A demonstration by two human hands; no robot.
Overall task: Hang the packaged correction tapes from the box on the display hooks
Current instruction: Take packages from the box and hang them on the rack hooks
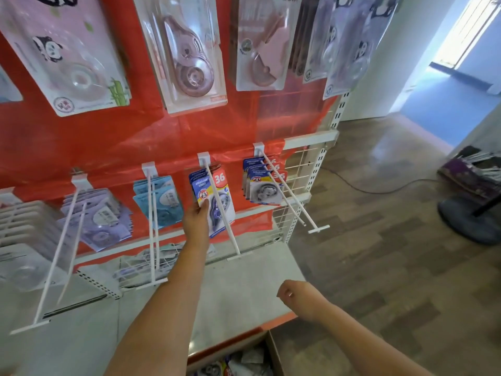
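My left hand [196, 221] reaches up to a white display hook [222, 210] and grips the lower left of a blue packaged correction tape [214, 196] marked "36", which hangs at the front of a small stack on that hook. My right hand [291, 293] hovers low over the shelf with fingers loosely curled, holding nothing. One hook to the right, a similar stack of packs [261, 183] hangs. The cardboard box [273, 348] sits at the bottom edge, with more packs [238, 367] inside.
Long white hooks [153, 226] stick out toward me along the red back panel [135, 142], carrying other tape packs. Larger blister packs [187, 55] hang above. A grey base shelf [244, 280] lies below. A fan base [469, 215] and cable rest on the wooden floor at right.
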